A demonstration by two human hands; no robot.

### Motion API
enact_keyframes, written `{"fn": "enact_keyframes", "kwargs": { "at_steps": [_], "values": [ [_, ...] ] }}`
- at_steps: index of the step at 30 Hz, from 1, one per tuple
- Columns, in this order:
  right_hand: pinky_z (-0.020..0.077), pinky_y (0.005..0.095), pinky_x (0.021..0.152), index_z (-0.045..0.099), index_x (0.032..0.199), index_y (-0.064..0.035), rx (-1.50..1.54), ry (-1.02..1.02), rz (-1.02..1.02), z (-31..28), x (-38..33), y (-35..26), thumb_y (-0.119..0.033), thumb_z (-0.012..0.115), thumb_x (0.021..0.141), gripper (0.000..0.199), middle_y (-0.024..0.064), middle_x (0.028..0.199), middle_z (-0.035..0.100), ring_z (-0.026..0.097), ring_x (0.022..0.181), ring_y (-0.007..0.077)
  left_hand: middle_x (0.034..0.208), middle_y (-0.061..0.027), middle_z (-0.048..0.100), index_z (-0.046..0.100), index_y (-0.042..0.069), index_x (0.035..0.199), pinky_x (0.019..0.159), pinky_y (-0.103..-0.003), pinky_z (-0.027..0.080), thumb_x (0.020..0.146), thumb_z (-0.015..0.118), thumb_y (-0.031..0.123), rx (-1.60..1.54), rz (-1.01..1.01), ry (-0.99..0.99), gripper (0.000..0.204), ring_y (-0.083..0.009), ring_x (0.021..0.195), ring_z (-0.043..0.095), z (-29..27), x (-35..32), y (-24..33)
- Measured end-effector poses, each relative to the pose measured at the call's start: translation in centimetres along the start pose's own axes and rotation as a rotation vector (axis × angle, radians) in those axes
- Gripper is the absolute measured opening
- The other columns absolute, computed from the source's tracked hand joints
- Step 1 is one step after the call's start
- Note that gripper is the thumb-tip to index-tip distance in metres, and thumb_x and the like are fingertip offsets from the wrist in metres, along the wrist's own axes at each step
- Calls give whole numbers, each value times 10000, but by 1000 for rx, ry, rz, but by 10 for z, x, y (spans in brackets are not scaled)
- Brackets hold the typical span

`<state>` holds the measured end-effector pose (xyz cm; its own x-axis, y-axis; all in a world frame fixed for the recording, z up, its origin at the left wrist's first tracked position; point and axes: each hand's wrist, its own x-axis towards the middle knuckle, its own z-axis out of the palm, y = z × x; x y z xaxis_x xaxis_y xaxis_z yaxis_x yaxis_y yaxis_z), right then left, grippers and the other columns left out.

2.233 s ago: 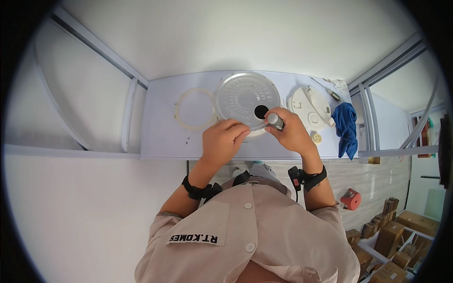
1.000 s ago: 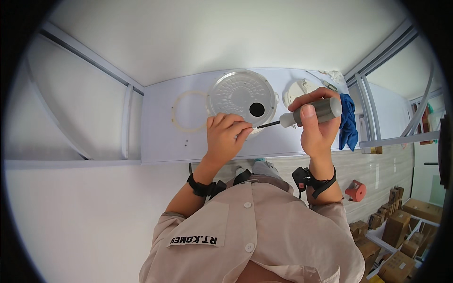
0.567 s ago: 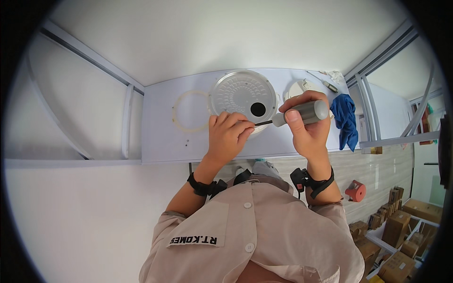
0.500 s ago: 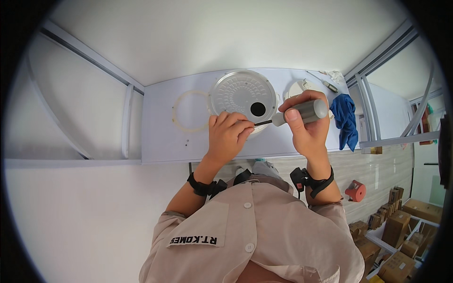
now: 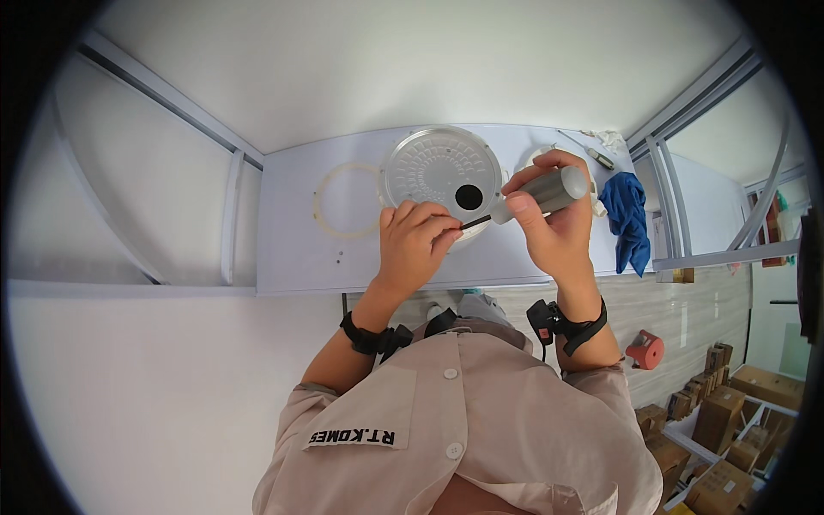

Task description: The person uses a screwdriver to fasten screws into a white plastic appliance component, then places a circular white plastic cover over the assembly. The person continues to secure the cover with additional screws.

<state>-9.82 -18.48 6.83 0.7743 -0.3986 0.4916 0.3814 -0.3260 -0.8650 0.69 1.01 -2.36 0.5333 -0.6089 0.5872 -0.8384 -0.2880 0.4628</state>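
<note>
My right hand [image 5: 562, 232] is wrapped round the thick grey handle of a screwdriver [image 5: 542, 196], thumb along its near side. The dark shaft slants down and left to my left hand [image 5: 416, 242], whose thumb and fingertips are pinched together at its tip. Whatever those fingertips hold is too small or hidden to make out. Both hands are over the near edge of a round metal plate [image 5: 433, 172] with a ribbed pattern and a black disc [image 5: 469, 197], set in a white round body.
A pale ring [image 5: 321, 215] lies left of the plate, with small dark bits [image 5: 340, 257] nearer me. At the right are a white part [image 5: 536, 156], another screwdriver [image 5: 598, 157] and a blue cloth [image 5: 628, 221] hanging over the table edge. Metal frame posts [image 5: 232, 215] flank the table [image 5: 296, 275].
My right hand and the screwdriver handle have shifted slightly to the left and up, and the handle tilts a little differently. The left hand keeps its pinch, almost still.
</note>
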Motion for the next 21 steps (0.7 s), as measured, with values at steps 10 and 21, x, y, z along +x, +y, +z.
{"fn": "enact_keyframes", "kwargs": {
  "at_steps": [10,21],
  "values": [
    [563,333,823,187,1679,-89,-240,-183,-220,4,8,-14,-225,904,930,1046,189,1214,711,706,926,201,987,120,717,810,200,887,860,-364,349,843,880,238,-6,-14,20,90,-140,927,592,1,1,1],
    [563,405,935,310,1687,-41,-333,-177,-456,13,23,-16,-250,828,986,896,236,1455,628,708,1039,276,982,123,718,805,198,876,860,-364,351,834,883,218,12,4,22,91,-140,921,590,0,1,0]
  ]
}}
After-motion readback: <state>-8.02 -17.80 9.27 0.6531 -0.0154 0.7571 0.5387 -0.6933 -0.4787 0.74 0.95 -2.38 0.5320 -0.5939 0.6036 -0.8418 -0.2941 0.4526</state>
